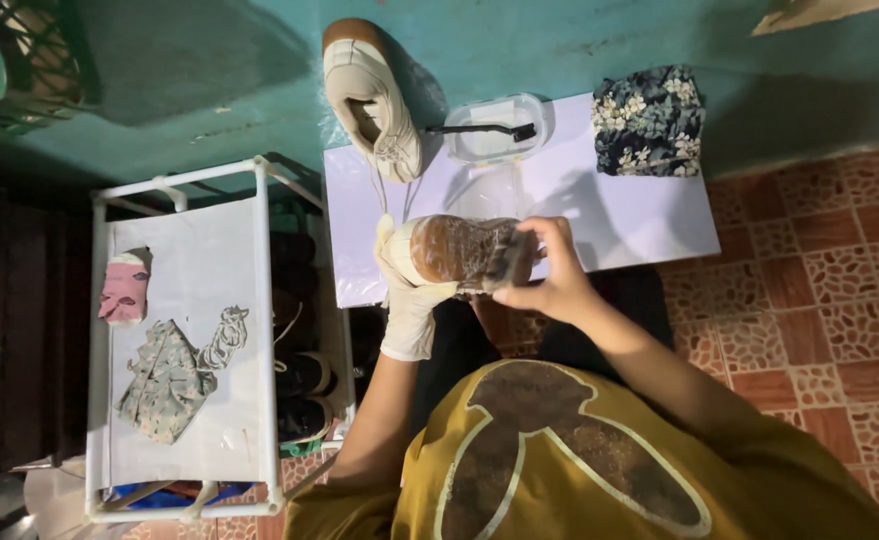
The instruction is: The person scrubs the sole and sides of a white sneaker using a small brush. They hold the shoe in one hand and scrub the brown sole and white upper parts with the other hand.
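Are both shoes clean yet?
Not yet. The gloved left hand holds one shoe sole up, still brown with dirt, while the bare right hand presses a dark scrubber against it. The other shoe waits on the white board, beside a brush.

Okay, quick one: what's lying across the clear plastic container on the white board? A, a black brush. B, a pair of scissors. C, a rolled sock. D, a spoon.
A: a slim black brush lies across the clear plastic container on the white board, beside the beige shoe.
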